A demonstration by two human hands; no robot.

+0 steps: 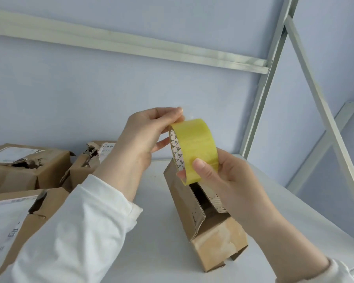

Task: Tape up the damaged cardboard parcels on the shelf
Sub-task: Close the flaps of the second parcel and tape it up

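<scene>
Parcel [219, 242] lies split open on the shelf [161, 252], under the tape roll [194, 150] — right hand [233, 180] has a closed grip on it, left hand [141, 135] pinches its top edge. Likely freeing the tape end — next, a strip across the gap.

Pale blue wall [90, 94] behind. Whitish metal beam [131, 45] crosses it high up. At right, diagonal brace [319, 94]; another frame corner [344, 111] beyond.

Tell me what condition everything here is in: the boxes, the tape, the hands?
Tape roll: held up in both hands
Right hand: grips the roll from below
Left hand: pinches the roll's top edge
Narrow box: lying on the shelf, top split open
Back left box: top torn
Back middle box: top torn
Front left box: top torn
</scene>
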